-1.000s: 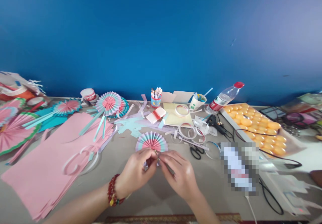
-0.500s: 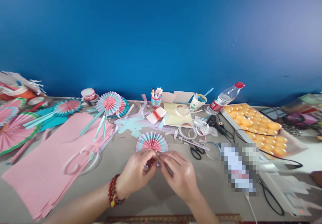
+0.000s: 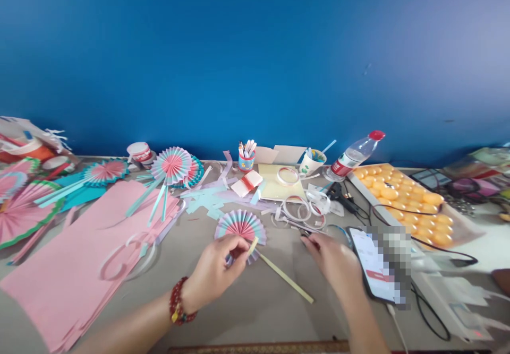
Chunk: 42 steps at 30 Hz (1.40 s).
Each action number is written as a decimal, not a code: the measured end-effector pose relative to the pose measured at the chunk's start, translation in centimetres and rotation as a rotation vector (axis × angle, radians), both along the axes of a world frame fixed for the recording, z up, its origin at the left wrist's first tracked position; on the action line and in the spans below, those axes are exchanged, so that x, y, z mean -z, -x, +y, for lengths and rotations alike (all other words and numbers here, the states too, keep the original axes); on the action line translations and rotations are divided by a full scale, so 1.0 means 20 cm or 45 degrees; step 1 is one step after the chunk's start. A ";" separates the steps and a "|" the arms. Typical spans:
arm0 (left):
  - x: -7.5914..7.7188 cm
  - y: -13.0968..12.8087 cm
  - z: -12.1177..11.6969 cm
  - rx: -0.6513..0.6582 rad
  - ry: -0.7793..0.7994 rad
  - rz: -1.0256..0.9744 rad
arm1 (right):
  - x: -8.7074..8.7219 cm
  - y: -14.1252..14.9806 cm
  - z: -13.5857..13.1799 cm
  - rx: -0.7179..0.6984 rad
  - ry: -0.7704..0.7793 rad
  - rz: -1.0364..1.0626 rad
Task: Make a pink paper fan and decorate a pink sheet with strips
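Note:
My left hand (image 3: 217,269) is closed, with the end of a narrow pale-yellow paper strip (image 3: 253,246) pinched between thumb and finger. A longer yellow length (image 3: 287,279) slants down to the right from there; whether both are one piece, I cannot tell. Behind these fingers lies a round pleated paper fan (image 3: 240,224) in pink, blue and lilac, its lower part covered by my hand. To the right, my right hand (image 3: 334,261) has its fingers closed at the black-handled scissors (image 3: 306,233), hiding most of the handles.
Pink paper sheets (image 3: 79,258) and finished pleated fans (image 3: 172,165) lie at left. Rolls of white tape (image 3: 297,208), a glue gun (image 3: 345,197), a bottle (image 3: 354,157) and a tray of orange domes (image 3: 398,195) are at right. A phone (image 3: 372,266) lies beside my right forearm.
My right hand has left the fan and moved right to the scissors. The yellow strip now shows beside my left hand, which has stayed by the fan.

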State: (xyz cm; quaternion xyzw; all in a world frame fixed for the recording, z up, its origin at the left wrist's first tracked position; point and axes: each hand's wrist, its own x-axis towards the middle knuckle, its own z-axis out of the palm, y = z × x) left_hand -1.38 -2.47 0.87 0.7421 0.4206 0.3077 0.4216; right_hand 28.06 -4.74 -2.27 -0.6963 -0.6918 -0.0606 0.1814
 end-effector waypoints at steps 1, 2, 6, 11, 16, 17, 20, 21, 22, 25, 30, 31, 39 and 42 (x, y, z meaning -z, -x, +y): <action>0.00 0.00 0.00 -0.017 0.018 -0.024 | 0.01 -0.02 -0.01 -0.011 0.034 0.003; 0.00 0.00 0.01 -0.036 0.035 -0.054 | 0.01 -0.02 -0.02 -0.041 0.038 0.042; -0.01 -0.02 0.02 -0.048 0.140 -0.251 | -0.11 0.19 -0.08 -0.229 -0.015 0.416; 0.00 -0.06 0.01 -0.083 0.231 -0.481 | -0.20 0.55 -0.13 -0.526 -0.060 0.657; 0.00 -0.09 0.00 -0.017 0.288 -0.524 | -0.13 0.60 -0.10 -0.509 -0.124 0.552; 0.00 -0.09 0.00 0.024 0.301 -0.510 | -0.13 0.58 -0.10 -0.516 -0.124 0.542; 0.00 -0.06 0.03 0.105 0.130 -0.336 | -0.12 0.46 -0.09 -0.491 -0.140 0.536; 0.01 -0.05 0.06 0.122 0.011 -0.243 | -0.11 0.42 -0.10 -0.455 -0.144 0.527; 0.02 -0.03 0.09 0.143 -0.115 -0.138 | -0.11 0.38 -0.10 -0.410 -0.139 0.509; 0.07 -0.01 0.18 0.277 -0.407 0.202 | -0.06 0.26 -0.13 -0.280 -0.138 0.424; 0.16 -0.03 0.26 0.439 -0.579 0.546 | 0.04 0.12 -0.20 -0.177 -0.097 0.351; 0.16 -0.04 0.26 0.458 -0.604 0.576 | 0.06 0.11 -0.21 -0.160 -0.098 0.343; 0.12 -0.02 0.18 0.422 -0.690 0.783 | 0.05 0.15 -0.21 -0.325 0.105 0.358; 0.11 0.01 0.12 0.387 -0.659 0.819 | 0.03 0.22 -0.19 -0.421 0.199 0.361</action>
